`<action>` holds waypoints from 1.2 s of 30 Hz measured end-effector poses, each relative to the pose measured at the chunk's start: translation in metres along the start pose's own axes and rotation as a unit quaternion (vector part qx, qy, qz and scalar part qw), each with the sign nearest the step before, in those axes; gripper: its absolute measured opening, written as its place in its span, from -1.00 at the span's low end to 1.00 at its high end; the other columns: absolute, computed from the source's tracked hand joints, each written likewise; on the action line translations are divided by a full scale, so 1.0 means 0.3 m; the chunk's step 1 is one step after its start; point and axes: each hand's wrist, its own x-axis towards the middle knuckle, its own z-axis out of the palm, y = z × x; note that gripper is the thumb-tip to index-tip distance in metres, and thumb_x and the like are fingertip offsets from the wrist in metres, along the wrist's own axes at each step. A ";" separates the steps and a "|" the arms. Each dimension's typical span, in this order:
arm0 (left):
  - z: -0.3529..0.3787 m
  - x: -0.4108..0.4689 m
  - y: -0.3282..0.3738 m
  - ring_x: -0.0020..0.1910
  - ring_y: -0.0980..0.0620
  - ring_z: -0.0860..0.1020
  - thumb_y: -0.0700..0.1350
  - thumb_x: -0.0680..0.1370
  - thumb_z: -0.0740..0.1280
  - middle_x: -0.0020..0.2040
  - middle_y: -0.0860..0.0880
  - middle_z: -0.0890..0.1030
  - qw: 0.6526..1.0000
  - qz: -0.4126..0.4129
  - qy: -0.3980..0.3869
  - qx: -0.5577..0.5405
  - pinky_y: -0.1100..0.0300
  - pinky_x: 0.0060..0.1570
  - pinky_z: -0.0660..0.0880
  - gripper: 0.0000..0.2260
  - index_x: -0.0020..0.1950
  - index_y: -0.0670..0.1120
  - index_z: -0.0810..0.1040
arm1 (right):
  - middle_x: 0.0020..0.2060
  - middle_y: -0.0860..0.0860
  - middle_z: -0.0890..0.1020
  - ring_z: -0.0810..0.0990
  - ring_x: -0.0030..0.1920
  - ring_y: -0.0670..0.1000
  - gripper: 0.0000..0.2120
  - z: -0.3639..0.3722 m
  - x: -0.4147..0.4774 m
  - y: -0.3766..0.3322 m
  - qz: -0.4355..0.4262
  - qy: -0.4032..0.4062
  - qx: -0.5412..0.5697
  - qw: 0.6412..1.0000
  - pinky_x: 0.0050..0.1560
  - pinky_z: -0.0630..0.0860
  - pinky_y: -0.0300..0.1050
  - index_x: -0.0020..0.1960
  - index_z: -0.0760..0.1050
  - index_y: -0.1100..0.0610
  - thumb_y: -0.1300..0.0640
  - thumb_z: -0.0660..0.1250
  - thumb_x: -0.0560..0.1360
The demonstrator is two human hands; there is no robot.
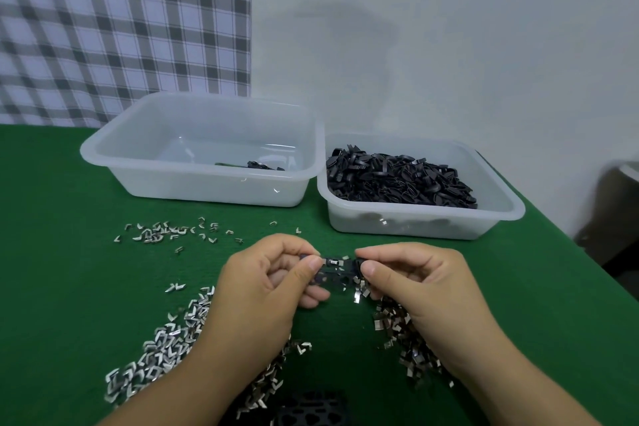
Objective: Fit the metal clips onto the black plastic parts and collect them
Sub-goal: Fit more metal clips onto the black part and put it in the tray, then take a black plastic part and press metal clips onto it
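Above the green table, my left hand and my right hand pinch the two ends of a small black plastic part. A metal clip sits on its top middle. Loose metal clips lie heaped on the cloth under and around both hands, with a thinner scatter farther back on the left. The right tub holds a heap of black plastic parts. The left tub holds a few dark pieces near its front wall.
The green table cloth ends at a slanting edge on the right. A plaid cloth hangs at the back left beside a white wall. A black perforated item lies at the bottom edge between my forearms.
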 end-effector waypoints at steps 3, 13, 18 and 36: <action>0.000 -0.002 -0.001 -0.40 -0.02 0.66 -0.30 0.48 0.36 -0.36 -0.13 0.65 1.000 0.004 -0.001 0.000 0.25 -0.39 0.59 -0.89 -0.18 -0.11 0.61 | -0.37 0.09 0.68 0.58 -0.40 -0.09 -0.88 0.000 0.000 0.003 0.003 -0.004 0.003 1.000 -0.32 0.51 -0.33 -0.18 0.68 0.14 0.32 0.45 0.34; 0.003 0.000 -0.008 -0.37 0.03 0.67 -0.32 0.51 0.32 -0.30 -0.08 0.66 0.999 0.037 -0.024 0.022 0.32 -0.36 0.56 -0.79 -0.17 -0.01 0.62 | -0.34 0.05 0.68 0.58 -0.36 -0.11 -0.84 0.017 0.000 0.010 -0.003 -0.029 -0.025 0.999 -0.28 0.52 -0.32 -0.12 0.65 0.09 0.32 0.41 0.39; -0.002 0.001 -0.009 -0.33 0.06 0.66 -0.30 0.52 0.31 -0.29 -0.02 0.66 0.997 0.052 -0.036 0.036 0.32 -0.32 0.56 -0.75 -0.13 0.07 0.61 | -0.33 0.04 0.68 0.59 -0.36 -0.09 -0.83 0.009 0.005 0.013 0.000 -0.038 -0.011 0.999 -0.27 0.53 -0.31 -0.10 0.63 0.12 0.35 0.39 0.40; 0.000 -0.002 -0.014 -0.24 0.03 0.69 -0.23 0.49 0.36 -0.25 -0.02 0.67 0.999 0.023 -0.044 0.004 0.29 -0.28 0.58 -0.84 -0.13 0.05 0.62 | -0.31 -0.09 0.62 0.57 -0.24 -0.07 -0.84 0.004 -0.010 0.011 -0.154 0.013 -0.251 0.955 -0.20 0.49 -0.16 -0.16 0.63 -0.04 0.23 0.41 0.42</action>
